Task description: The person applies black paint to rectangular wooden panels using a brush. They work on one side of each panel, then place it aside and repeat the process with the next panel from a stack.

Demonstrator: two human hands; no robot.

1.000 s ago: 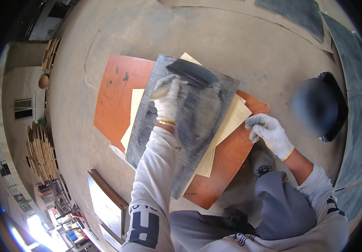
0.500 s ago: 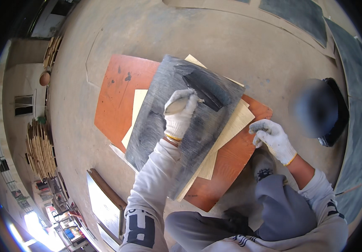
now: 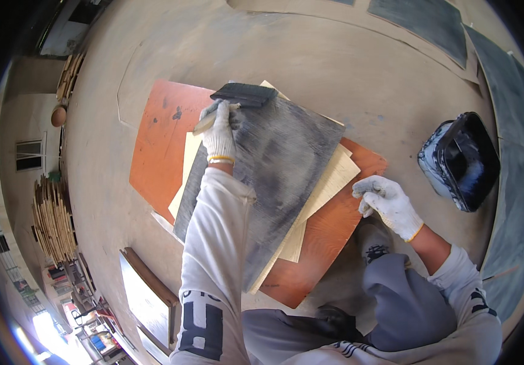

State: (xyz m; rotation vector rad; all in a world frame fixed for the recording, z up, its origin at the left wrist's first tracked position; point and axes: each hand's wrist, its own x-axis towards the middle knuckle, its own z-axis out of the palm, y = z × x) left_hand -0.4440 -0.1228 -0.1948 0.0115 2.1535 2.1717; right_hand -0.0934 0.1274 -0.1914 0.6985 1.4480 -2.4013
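Note:
My left hand (image 3: 218, 132), in a white knit glove smudged grey, is closed round the handle of a wide brush (image 3: 245, 94) with dark bristles. The brush lies against the far left corner of a panel (image 3: 262, 164) streaked with dark grey coating. Under that panel are several pale wood sheets (image 3: 329, 182), turned at different angles. Below them all lies a larger orange-brown board (image 3: 167, 134). My right hand (image 3: 390, 204), gloved too, hovers by the board's right edge over my knee, its fingers loosely bent with nothing visible in them.
A black bucket (image 3: 481, 164) smeared with dark liquid stands on the floor to the right. Dark coated sheets (image 3: 423, 24) lie at the far right, more along the right edge. Framed panels (image 3: 146, 292) lean at the lower left, and a bundle of wooden sticks (image 3: 54, 219) stands by the left wall.
My left hand has moved the brush left and away from me, from the panel's far right part to its far left corner. My right hand has barely moved.

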